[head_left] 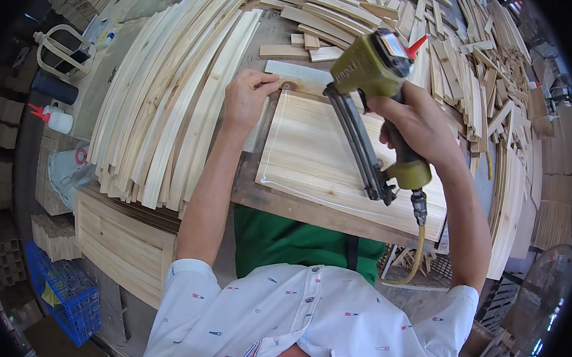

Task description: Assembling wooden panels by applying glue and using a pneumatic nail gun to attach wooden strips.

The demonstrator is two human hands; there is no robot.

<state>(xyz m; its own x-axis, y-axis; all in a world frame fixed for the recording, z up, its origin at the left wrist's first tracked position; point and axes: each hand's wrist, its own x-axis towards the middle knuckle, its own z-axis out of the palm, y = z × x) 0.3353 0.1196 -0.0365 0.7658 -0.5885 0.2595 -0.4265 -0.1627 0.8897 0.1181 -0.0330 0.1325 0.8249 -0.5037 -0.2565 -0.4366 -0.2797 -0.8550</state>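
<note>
A flat pale wooden panel lies before me, with a thin white line of glue along its left and near edges. At its far left corner my left hand has thumb and finger closed on the end of a wooden strip laid along the far edge. My right hand grips the handle of a green pneumatic nail gun, held tilted above the panel. Its slanted black magazine hides part of the panel and strip. A yellow air hose hangs from its base.
Long wooden strips lie stacked to the left; loose short pieces are piled at the back and right. A glue bottle with red tips stands far left. Below it are a framed panel and a blue crate.
</note>
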